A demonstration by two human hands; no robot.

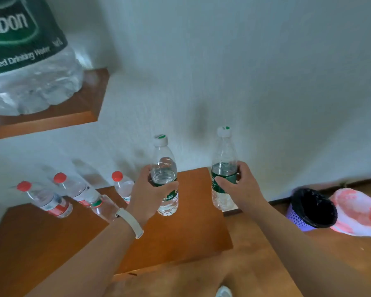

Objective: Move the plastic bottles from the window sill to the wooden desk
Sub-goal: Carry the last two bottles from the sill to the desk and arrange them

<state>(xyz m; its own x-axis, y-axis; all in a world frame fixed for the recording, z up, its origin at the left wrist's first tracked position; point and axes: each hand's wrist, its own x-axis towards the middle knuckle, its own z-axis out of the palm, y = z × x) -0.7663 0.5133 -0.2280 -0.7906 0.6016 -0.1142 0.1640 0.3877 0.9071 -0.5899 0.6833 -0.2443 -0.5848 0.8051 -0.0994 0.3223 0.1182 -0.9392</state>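
At the wooden desk [180, 239], left hand [150, 189] and right hand [239, 187] curl fingers round labelled waists of part-full water bottles [163, 151]; likely light, squashy

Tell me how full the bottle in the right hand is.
Partly full. The right hand grips the green-label bottle; its water line sits just above the label, with clear air above.
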